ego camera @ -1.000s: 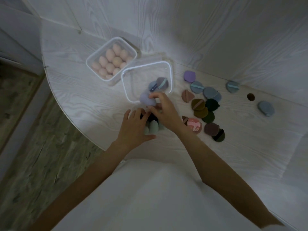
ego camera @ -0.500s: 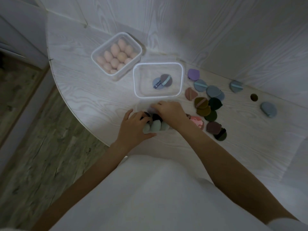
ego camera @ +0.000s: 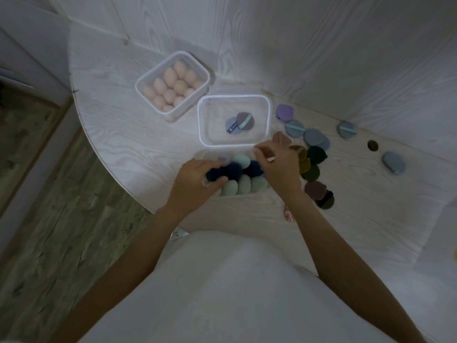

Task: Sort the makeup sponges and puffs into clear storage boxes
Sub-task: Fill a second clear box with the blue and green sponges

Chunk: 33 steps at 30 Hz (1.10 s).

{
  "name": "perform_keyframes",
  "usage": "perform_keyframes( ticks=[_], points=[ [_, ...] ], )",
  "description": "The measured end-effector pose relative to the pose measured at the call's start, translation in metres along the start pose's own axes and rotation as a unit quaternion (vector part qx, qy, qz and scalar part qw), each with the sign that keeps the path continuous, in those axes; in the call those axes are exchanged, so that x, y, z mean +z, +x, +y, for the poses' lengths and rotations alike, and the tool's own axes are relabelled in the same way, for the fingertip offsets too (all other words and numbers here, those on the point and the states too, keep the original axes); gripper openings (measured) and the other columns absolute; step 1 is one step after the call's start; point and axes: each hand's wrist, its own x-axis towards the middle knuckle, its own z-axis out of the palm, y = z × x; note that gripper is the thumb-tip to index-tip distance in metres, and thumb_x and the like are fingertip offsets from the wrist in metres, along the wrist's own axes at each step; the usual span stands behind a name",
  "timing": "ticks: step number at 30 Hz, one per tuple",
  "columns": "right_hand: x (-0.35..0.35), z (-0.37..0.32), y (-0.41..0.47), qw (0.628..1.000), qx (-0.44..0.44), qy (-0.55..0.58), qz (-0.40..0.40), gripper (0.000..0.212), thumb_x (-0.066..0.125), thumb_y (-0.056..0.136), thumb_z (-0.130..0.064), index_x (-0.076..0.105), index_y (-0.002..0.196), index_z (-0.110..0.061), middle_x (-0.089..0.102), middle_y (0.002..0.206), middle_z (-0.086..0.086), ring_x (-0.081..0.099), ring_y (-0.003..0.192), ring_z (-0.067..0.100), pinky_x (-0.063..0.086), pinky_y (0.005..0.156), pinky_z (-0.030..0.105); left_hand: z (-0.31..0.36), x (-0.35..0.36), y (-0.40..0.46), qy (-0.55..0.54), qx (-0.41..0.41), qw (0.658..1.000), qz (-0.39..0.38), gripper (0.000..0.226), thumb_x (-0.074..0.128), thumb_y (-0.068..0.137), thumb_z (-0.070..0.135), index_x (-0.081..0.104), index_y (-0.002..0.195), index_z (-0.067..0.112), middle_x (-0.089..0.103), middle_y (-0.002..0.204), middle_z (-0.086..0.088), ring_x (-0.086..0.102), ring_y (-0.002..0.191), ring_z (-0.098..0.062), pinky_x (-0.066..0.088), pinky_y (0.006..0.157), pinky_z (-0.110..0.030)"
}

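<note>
Head view | right hand (ego camera: 278, 167) withdrawn from puff box (ego camera: 233, 100) | onto sponges (ego camera: 243, 174)

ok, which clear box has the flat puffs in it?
The middle box, holding two flat puffs. The far box holds pink egg sponges.

We're in dim, bluish light here, colours muted; the box rim (ego camera: 234, 97) catches a pale gleam, the brightest line we've got; soft shadow sits behind both boxes; the wide lens bends the table (ego camera: 118, 134) edge and walls into curves; the floor (ego camera: 49, 219) at left smears into blur; the shirt (ego camera: 222, 293) below is soft, featureless.
</note>
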Motion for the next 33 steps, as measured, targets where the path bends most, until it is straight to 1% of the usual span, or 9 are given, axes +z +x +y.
perform_keyframes(
  ticks=[3, 6, 10, 13, 17, 20, 23, 28, 33],
  points=[
    [-0.007, 0.018, 0.0, 0.982, 0.176, 0.065, 0.036, 0.018, 0.058, 0.091, -0.018, 0.064, 0.106, -0.011, 0.067, 0.104, 0.004, 0.061, 0.089, 0.014, 0.041, 0.076, 0.008, -0.001, -0.008, 0.012, -0.096, -0.159, 0.979, 0.089, 0.027, 0.061, 0.087, 0.022, 0.062, 0.111, 0.011, 0.062, 0.105, 0.003, 0.055, 0.094, -0.006, 0.043, 0.083, -0.021],
    [-0.006, 0.022, 0.021, 0.929, 0.303, 0.21, -0.039, 0.046, 0.058, 0.091, -0.024, 0.045, 0.134, -0.015, 0.051, 0.134, 0.002, 0.049, 0.12, 0.017, 0.039, 0.1, 0.027, -0.009, -0.013, 0.039, -0.168, -0.299, 0.937, 0.072, 0.044, 0.061, 0.088, 0.017, 0.049, 0.129, 0.012, 0.054, 0.119, 0.002, 0.052, 0.102, -0.01, 0.043, 0.085, -0.023],
    [-0.009, 0.01, 0.049, 0.901, 0.292, 0.295, -0.124, 0.067, 0.056, 0.091, -0.039, 0.022, 0.147, -0.025, 0.029, 0.151, -0.004, 0.031, 0.135, 0.015, 0.025, 0.113, 0.036, -0.002, -0.021, 0.074, -0.262, -0.328, 0.908, 0.004, 0.045, 0.058, 0.088, 0.018, 0.048, 0.132, 0.021, 0.055, 0.12, 0.01, 0.054, 0.105, -0.012, 0.041, 0.086, -0.024],
    [-0.014, 0.003, 0.06, 0.886, 0.275, 0.348, -0.133, 0.063, 0.048, 0.092, -0.049, 0.02, 0.146, -0.033, 0.025, 0.151, -0.009, 0.029, 0.133, 0.009, 0.022, 0.113, 0.036, 0.005, -0.026, 0.08, -0.301, -0.325, 0.896, 0.015, 0.031, 0.055, 0.09, 0.024, 0.054, 0.121, 0.025, 0.059, 0.106, 0.017, 0.056, 0.1, -0.003, 0.044, 0.091, -0.026],
    [-0.03, -0.001, 0.043, 0.861, 0.289, 0.419, -0.012, 0.036, 0.032, 0.099, -0.042, 0.059, 0.109, -0.02, 0.061, 0.11, 0.001, 0.057, 0.097, 0.012, 0.044, 0.089, 0.026, 0.011, -0.029, 0.066, -0.383, -0.322, 0.865, 0.032, 0.043, 0.034, 0.099, 0.044, 0.059, 0.116, 0.013, 0.061, 0.117, 0.003, 0.057, 0.107, -0.007, 0.044, 0.097, -0.027],
    [-0.03, 0.004, 0.006, 0.926, 0.224, 0.3, -0.056, 0.043, 0.026, 0.101, -0.04, 0.063, 0.094, -0.017, 0.065, 0.102, 0.002, 0.061, 0.094, 0.01, 0.05, 0.087, 0.029, 0.011, -0.026, 0.047, -0.334, -0.313, 0.889, 0.003, 0.037, 0.041, 0.095, 0.046, 0.065, 0.098, 0.018, 0.058, 0.126, -0.001, 0.051, 0.119, -0.013, 0.039, 0.102, -0.031],
    [-0.016, 0.018, -0.028, 0.984, 0.062, 0.033, -0.164, 0.035, 0.045, 0.094, -0.045, 0.058, 0.117, -0.023, 0.055, 0.125, 0.001, 0.052, 0.113, 0.014, 0.044, 0.097, 0.04, 0.01, -0.019, 0.028, -0.231, -0.295, 0.926, -0.05, 0.053, 0.069, 0.083, 0.024, 0.044, 0.13, 0.022, 0.043, 0.137, 0.003, 0.042, 0.122, -0.013, 0.04, 0.099, -0.032],
    [0.007, 0.026, -0.053, 0.966, -0.045, -0.149, -0.207, 0.084, 0.069, 0.073, -0.055, 0.033, 0.143, -0.026, 0.013, 0.156, 0.008, 0.014, 0.143, 0.025, 0.024, 0.111, 0.041, 0.008, -0.006, 0.001, -0.271, -0.324, 0.902, -0.09, 0.087, 0.075, 0.074, 0.005, 0.024, 0.144, 0.02, 0.043, 0.127, 0.005, 0.049, 0.109, -0.012, 0.048, 0.067, -0.009],
    [0.014, 0.014, -0.05, 0.96, -0.053, -0.216, -0.171, 0.069, 0.064, 0.08, -0.048, 0.04, 0.138, -0.019, 0.024, 0.151, 0.016, 0.019, 0.14, 0.032, 0.038, 0.101, 0.045, 0.003, -0.005, -0.004, -0.27, -0.299, 0.911, -0.091, 0.081, 0.076, 0.072, 0.004, 0.035, 0.14, 0.018, 0.051, 0.124, 0.002, 0.054, 0.099, -0.003, 0.049, 0.069, -0.007]
  ],
)
